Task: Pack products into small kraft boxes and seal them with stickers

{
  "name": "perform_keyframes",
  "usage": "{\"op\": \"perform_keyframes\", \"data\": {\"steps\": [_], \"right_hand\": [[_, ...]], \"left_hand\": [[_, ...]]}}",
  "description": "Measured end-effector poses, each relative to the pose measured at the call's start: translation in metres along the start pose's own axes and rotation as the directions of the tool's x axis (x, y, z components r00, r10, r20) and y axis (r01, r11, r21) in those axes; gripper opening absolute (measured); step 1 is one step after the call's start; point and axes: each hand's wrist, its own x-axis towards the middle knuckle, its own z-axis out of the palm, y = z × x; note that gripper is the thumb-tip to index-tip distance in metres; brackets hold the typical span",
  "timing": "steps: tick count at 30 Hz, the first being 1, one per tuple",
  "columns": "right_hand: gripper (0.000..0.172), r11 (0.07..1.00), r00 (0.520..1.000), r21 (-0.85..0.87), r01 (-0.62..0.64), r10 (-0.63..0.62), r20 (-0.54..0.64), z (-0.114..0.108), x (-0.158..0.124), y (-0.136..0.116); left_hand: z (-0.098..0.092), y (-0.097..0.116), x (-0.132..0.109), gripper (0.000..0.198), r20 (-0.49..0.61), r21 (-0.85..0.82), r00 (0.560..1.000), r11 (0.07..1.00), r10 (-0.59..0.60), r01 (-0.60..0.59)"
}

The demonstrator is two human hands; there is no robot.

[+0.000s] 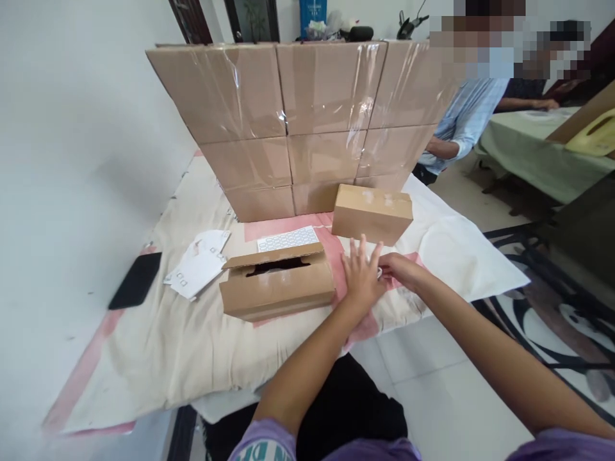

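Observation:
My left hand (361,272) hovers over the cloth with its fingers spread, just right of a small cardboard box (278,285) whose top flaps stand partly open. My right hand (401,269) sits close behind the left one, its fingers curled and partly hidden by the left hand; something small and pale shows between the two hands, but I cannot make it out. A second small box (372,212), closed, lies just beyond both hands. A white sheet of small labels (287,239) lies behind the open box.
A wall of large taped cartons (307,121) stands at the back of the cloth-covered surface (158,358). Loose white papers (198,266) and a black phone (136,280) lie at left. A person in a blue shirt (464,118) sits at right by a green-covered table (533,150).

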Motion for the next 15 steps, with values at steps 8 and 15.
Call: {"op": "perform_keyframes", "data": {"steps": [8, 15], "right_hand": [[0.023, 0.996, 0.997, -0.087, -0.011, 0.017, 0.070, -0.007, -0.007, -0.034], [0.030, 0.988, 0.997, -0.145, -0.062, 0.068, 0.040, -0.003, -0.038, -0.016]], "left_hand": [[0.017, -0.024, 0.007, 0.082, -0.114, -0.069, 0.993, 0.997, -0.039, 0.031], [0.019, -0.026, 0.008, 0.082, -0.152, -0.123, 0.986, 0.991, -0.071, 0.052]]}}
